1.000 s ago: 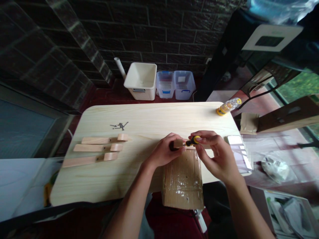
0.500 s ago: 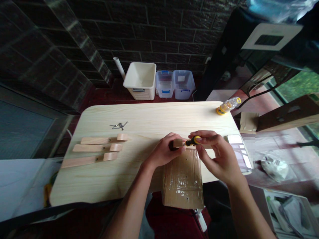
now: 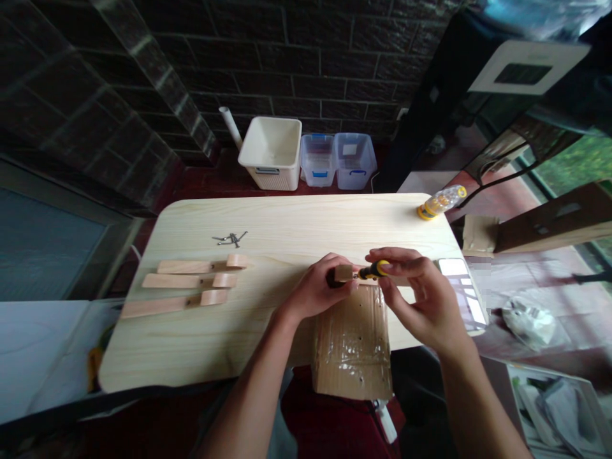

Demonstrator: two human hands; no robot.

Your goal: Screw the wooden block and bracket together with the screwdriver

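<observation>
My left hand point(image 3: 324, 284) is closed around a small wooden piece point(image 3: 343, 273) above the far end of a tape-covered cardboard piece point(image 3: 351, 344). Fingers of my right hand point(image 3: 421, 293) grip the black-and-yellow handle of a screwdriver point(image 3: 373, 270). Its tip points left, against the wooden piece; the exact contact is too small to make out. Beneath my fingers, part of the wood is hidden. Three wooden pieces with curved ends point(image 3: 179, 280) lie side by side on the left of the table. A small pile of screws point(image 3: 232, 239) lies behind them.
On the pale wooden table point(image 3: 296, 220), a clear bottle with yellow ends point(image 3: 442, 203) stands at the back right corner. A phone point(image 3: 461, 293) lies at the right edge. Beyond the table sit a white bin point(image 3: 271, 153) and two clear plastic boxes point(image 3: 337, 160) by the wall.
The view has shifted slightly. Both hands keep their hold on the wooden piece and the screwdriver; my right fingers have changed position a little on the handle.
</observation>
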